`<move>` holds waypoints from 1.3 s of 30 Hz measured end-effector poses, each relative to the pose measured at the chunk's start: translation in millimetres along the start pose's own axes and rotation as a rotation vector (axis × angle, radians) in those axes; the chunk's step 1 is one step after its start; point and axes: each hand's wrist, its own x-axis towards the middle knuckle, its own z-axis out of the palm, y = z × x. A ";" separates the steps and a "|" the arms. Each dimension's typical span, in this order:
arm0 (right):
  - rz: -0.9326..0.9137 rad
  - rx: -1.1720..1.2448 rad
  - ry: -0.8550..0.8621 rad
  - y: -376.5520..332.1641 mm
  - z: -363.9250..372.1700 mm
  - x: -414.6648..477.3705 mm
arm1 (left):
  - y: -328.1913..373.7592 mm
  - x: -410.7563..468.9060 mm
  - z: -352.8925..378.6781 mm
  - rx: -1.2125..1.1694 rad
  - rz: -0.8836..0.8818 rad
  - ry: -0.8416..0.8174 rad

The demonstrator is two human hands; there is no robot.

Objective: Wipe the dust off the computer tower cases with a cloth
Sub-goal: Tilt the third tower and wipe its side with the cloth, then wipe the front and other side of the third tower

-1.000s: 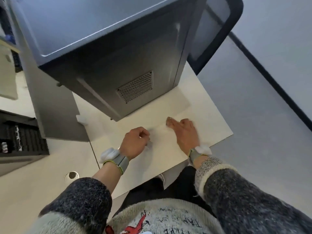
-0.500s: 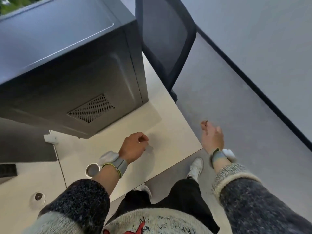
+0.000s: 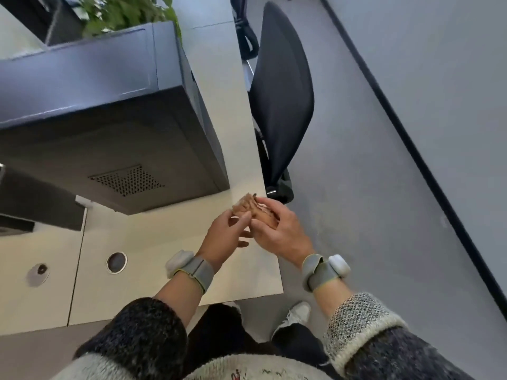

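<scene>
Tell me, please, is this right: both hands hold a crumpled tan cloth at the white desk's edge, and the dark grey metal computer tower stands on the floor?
No: the head view shows the dark grey metal computer tower standing on the white desk, not the floor; the rest holds.

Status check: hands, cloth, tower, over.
Left hand and right hand both hold the cloth, above the desk corner. Cloth off the tower. Nothing between them.

crumpled tan cloth (image 3: 248,207), near dark tower case (image 3: 123,144), standing upright
</scene>
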 end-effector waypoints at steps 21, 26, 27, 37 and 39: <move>-0.273 -0.238 -0.352 -45.5 -50.8 137.5 | 92.9 85.9 20.9 -0.218 0.052 0.334; -0.375 -0.312 -0.449 -55.9 -51.7 185.2 | 113.2 92.8 28.5 -0.242 -0.022 0.496; -0.404 -0.336 -0.483 -56.9 -55.7 195.3 | 119.0 92.7 33.4 -0.244 -0.025 0.526; -0.370 -0.150 -0.667 -104.3 -91.5 227.1 | 178.9 57.2 69.3 -0.045 0.140 1.114; -0.345 -0.066 -0.678 -122.6 -95.4 222.8 | 192.2 45.2 65.0 0.002 0.187 1.249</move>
